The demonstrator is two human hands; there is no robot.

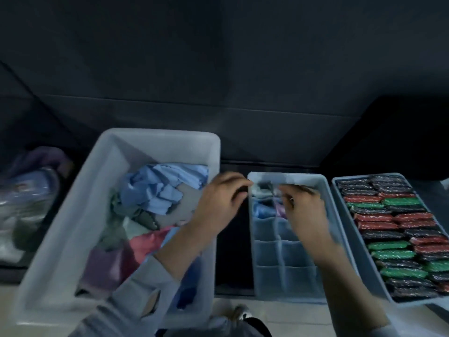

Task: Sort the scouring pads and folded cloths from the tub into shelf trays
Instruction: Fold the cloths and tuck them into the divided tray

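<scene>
Evidently both hands are working a grey cloth [261, 190] into the far-left cell of the divided tray [325, 188], which stands between the tub [73, 215] and the tray of scouring pads [391, 237] so each reach stays short. The left hand [218, 203] pinches the cloth's near-side edge at the tray rim; the right hand [303, 205] has its fingers curled at the other edge (blur hides the exact grip). More crumpled cloths [158, 188] wait in the tub.
</scene>
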